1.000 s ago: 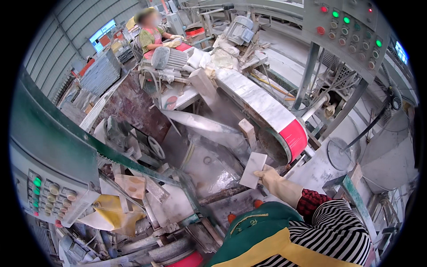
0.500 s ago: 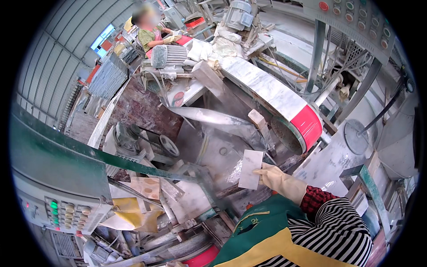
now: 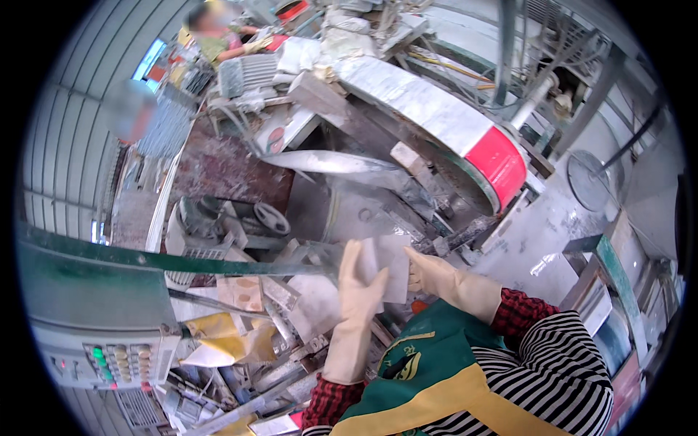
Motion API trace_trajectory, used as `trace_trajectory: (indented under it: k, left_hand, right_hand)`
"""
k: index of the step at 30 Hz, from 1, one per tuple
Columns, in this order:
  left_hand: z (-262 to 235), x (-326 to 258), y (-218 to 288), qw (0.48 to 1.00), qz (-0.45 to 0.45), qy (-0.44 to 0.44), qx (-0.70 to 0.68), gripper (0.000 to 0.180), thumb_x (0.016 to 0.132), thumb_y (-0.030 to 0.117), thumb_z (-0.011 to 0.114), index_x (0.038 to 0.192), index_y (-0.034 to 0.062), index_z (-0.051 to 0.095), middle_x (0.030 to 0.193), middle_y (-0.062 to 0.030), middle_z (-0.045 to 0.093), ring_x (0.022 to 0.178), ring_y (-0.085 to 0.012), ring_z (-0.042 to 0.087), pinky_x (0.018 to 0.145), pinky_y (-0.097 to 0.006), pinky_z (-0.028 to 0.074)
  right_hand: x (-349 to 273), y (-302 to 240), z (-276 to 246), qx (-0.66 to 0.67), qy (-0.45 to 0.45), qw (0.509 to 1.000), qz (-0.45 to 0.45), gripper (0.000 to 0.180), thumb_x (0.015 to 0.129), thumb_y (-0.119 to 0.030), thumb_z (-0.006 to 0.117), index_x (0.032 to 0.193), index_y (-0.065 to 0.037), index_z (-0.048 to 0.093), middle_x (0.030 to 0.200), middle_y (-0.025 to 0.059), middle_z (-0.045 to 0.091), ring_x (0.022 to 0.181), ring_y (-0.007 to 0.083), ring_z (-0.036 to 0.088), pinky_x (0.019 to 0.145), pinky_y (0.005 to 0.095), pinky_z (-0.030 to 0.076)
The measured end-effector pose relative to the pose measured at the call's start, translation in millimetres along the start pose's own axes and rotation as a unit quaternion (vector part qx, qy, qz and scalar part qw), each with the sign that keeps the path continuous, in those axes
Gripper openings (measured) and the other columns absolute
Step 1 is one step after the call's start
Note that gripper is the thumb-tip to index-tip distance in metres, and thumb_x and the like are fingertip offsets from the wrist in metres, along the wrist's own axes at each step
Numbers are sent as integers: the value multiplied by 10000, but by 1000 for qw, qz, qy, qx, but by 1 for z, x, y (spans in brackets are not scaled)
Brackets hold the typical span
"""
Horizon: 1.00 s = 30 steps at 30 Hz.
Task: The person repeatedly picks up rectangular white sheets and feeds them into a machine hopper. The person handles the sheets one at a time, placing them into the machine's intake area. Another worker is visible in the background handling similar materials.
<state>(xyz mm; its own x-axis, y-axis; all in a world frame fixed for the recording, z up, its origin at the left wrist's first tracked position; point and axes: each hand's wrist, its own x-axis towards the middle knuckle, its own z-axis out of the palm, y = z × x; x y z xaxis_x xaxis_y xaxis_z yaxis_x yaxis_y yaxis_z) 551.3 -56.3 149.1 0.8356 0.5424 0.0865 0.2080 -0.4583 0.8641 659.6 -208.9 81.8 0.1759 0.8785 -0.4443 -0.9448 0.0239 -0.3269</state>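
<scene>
A thin, pale rectangular stone tile (image 3: 395, 270) is held up in front of my green apron. My right hand (image 3: 445, 280), in a cream rubber glove, grips its right edge. At the tile's left side is my left hand (image 3: 358, 287), gloved alike, with fingers stretched upward and thumb spread apart. Its thumb overlaps the tile's left part; whether it touches the tile I cannot tell. Beyond the tile, a belt machine has a white-and-red curved cover (image 3: 436, 102).
A grey control box (image 3: 109, 356) with coloured buttons sits at the lower left, under a green metal beam (image 3: 189, 260). Stone offcuts and yellow sheeting (image 3: 218, 334) lie below the beam. A green metal frame (image 3: 618, 280) stands at right. Another person (image 3: 222, 40) works at the far left.
My left hand has come up from below to the tile's left side. My right hand still holds the tile, now slightly further left. The view has shifted a little.
</scene>
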Motion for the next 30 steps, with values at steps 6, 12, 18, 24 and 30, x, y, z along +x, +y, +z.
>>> trace_trajectory:
  k: [6,12,18,24,30]
  left_hand:
    - [64,11,46,979,103,-141,108,750,740,85,803,1408,-11,475,1510,-257,395,1412,-369,385,1150,-390,334]
    - [96,17,55,957,153,-239,56,847,757,108,804,1483,15,378,1557,-241,316,1461,-343,305,1169,-390,308]
    - [102,27,33,835,-221,-475,-167,583,926,192,676,1437,8,465,1428,-154,521,1317,-196,488,1068,-331,405]
    - [133,21,63,872,-128,-462,-100,357,973,161,612,1311,50,589,1116,-46,695,1000,-138,655,849,-314,538]
    - [146,1,118,858,94,-476,168,303,956,100,610,1244,7,591,1071,-103,723,964,-224,694,831,-332,520]
  right_hand:
    - [-54,0,7,-22,77,989,-126,478,971,-431,616,1276,-70,548,1117,63,630,1016,207,633,939,380,471]
    - [-84,5,-23,29,166,941,-293,421,986,-224,601,1359,-42,523,1174,80,641,1071,224,626,925,400,503]
    - [-121,-8,-21,116,244,899,-344,430,980,-163,598,1394,-74,527,1257,93,635,1117,226,617,946,378,504]
    - [-109,-8,-73,-154,434,819,-342,539,968,-354,609,1423,-87,500,1271,144,629,1122,228,617,931,373,507]
    - [-137,-23,-22,-39,468,820,-328,821,797,-245,810,1478,-85,382,1162,180,620,1023,247,640,758,401,575]
